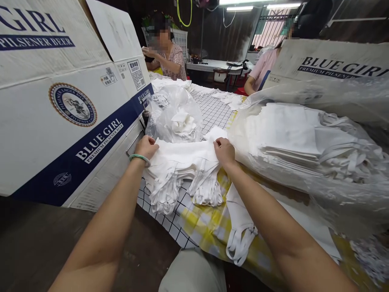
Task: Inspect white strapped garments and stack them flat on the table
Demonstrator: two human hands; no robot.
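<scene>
At lower center, the left hand (146, 148) and right hand (224, 151) grip opposite upper corners of the white cloth (185, 152) above the worktop (174, 221). The plastic bag (173, 109) lies just beyond, near center.

The scene is lit by white tube lights (240, 8) at the top of the frame and by daylight through the barred window (271, 30) at upper right. The lower left is left in deep shadow. Pale glare is thrown off the clear plastic (334, 194) at right. The forearms are stretched toward the bottom corners, two faces are pixelated, and fine detail is softened at lower right.
</scene>
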